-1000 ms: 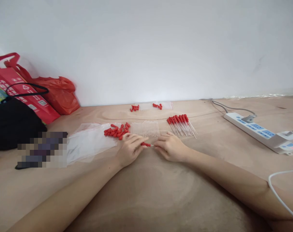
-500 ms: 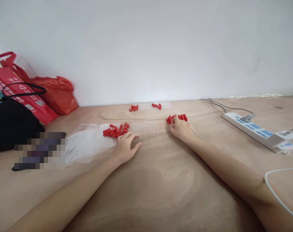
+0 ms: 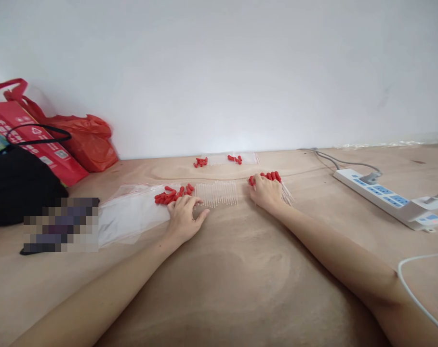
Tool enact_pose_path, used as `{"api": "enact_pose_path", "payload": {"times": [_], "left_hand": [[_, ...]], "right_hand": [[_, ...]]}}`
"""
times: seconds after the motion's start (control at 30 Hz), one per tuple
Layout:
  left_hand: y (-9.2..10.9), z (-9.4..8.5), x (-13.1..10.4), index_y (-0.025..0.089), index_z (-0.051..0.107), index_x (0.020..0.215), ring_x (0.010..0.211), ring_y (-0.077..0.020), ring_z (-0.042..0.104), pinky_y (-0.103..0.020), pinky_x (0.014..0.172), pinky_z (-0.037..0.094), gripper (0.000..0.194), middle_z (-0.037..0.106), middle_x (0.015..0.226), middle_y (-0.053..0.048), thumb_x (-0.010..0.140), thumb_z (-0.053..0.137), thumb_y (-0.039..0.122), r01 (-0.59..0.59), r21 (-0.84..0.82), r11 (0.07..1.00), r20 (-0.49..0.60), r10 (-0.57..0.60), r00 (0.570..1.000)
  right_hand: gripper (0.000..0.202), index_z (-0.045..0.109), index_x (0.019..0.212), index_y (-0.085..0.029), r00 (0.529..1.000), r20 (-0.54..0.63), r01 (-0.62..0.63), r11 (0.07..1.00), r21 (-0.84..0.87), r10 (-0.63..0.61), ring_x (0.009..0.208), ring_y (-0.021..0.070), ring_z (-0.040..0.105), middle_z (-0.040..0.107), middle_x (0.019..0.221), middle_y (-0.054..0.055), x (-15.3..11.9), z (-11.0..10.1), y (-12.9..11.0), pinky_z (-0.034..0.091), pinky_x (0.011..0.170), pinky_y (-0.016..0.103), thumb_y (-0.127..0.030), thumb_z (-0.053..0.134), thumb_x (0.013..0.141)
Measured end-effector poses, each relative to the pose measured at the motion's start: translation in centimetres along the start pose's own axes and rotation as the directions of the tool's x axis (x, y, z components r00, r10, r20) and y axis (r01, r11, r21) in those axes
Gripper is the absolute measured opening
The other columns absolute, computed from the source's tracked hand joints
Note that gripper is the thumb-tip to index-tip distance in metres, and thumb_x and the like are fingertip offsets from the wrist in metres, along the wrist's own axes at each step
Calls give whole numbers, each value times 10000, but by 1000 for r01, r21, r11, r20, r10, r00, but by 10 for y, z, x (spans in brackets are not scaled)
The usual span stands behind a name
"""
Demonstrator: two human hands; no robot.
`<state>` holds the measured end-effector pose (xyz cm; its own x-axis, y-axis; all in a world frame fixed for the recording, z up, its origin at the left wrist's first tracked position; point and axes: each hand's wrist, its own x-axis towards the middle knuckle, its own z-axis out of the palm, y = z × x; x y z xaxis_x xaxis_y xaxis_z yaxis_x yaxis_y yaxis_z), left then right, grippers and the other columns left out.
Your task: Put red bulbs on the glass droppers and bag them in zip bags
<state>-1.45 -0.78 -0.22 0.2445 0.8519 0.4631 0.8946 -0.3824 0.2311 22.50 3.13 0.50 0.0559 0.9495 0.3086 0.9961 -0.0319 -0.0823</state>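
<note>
Whether your right hand (image 3: 266, 192) grips anything is impossible to tell, since its fingers are hidden over the left end of the red-tipped sticks (image 3: 274, 176). Your left hand (image 3: 182, 219) is open and loosely curled, thumb spread, fingertips at the loose red pieces (image 3: 170, 196); you show nothing clearly held in it.

A second ago your hands were close together around one red piece on a pale stick; now they are apart, so that piece has probably joined the others under your right hand.

Those sticks lie on the wooden table (image 3: 222, 289), side by side in a slanted fan, bulbous red ends toward the wall, thin pale shafts toward you. Between your hands are the bare pale sticks (image 3: 217, 193), roughly aligned in a row. The loose pieces, smooth and rounded, lie heaped partly on clear plastic bags (image 3: 126, 217). Farther right is a white power strip (image 3: 388, 196).
</note>
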Motion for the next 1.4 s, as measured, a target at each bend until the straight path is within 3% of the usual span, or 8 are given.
{"api": "enact_pose_path", "payload": {"times": [0.2,0.47,0.7,0.8,0.87,0.97,1.1,1.4], "left_hand": [[-16,-7,7,184,558,803,871,-256,496,-386,755,269,237,568,841,-47,683,602,383,145,205,968,-144,-117,983],[-34,-6,13,198,617,693,863,-248,486,-394,761,234,234,576,837,-50,708,577,429,41,285,958,-159,5,987],[-31,-6,13,191,626,622,829,-241,487,-409,782,235,204,570,782,-51,701,573,371,60,243,968,-236,-1,972],[-23,-10,7,192,614,630,815,-234,492,-419,803,243,170,554,770,-51,693,570,343,25,187,982,-301,33,953],[-15,-12,2,195,610,646,806,-227,495,-421,814,254,139,540,770,-49,689,567,320,-74,122,990,-277,105,955],[-2,-15,-5,201,606,658,791,-213,499,-422,820,269,107,534,779,-38,677,556,293,-218,39,975,-151,222,963],[9,-17,-10,191,591,664,780,-201,499,-406,797,300,86,549,779,-35,667,531,253,-305,-13,952,6,305,952],[11,-7,-9,192,650,865,816,-200,518,-364,775,384,217,590,888,-54,743,562,349,-333,-137,933,58,343,937]], "right_hand": [[329,616,894,-186,990,137,-32,997,73,22,852,231,590,637,917,100,6,1,-28,400,666,311,-395,379,805],[279,636,911,-137,964,258,-81,995,58,63,831,235,610,635,947,152,20,2,-42,416,633,294,-268,439,763],[259,614,906,-99,965,259,-62,997,52,47,821,225,606,621,945,176,14,-1,-47,408,632,279,-228,424,785],[295,557,973,-71,987,158,-6,999,42,-1,849,237,585,587,980,195,0,-2,-43,390,647,295,-230,352,830],[299,533,955,-73,994,25,109,993,37,-110,864,245,562,579,966,187,-13,-1,-37,366,688,319,-242,309,853],[271,511,871,-105,947,-103,313,946,80,-304,798,224,545,594,872,137,-35,3,-24,321,724,335,-247,279,872],[204,468,827,-141,880,-126,475,843,253,-459,692,176,524,594,795,73,-57,4,-5,315,691,308,-232,295,884],[136,505,873,-150,786,-173,594,649,475,-593,774,155,515,578,832,63,-67,-1,0,385,693,275,-212,385,869]]}}
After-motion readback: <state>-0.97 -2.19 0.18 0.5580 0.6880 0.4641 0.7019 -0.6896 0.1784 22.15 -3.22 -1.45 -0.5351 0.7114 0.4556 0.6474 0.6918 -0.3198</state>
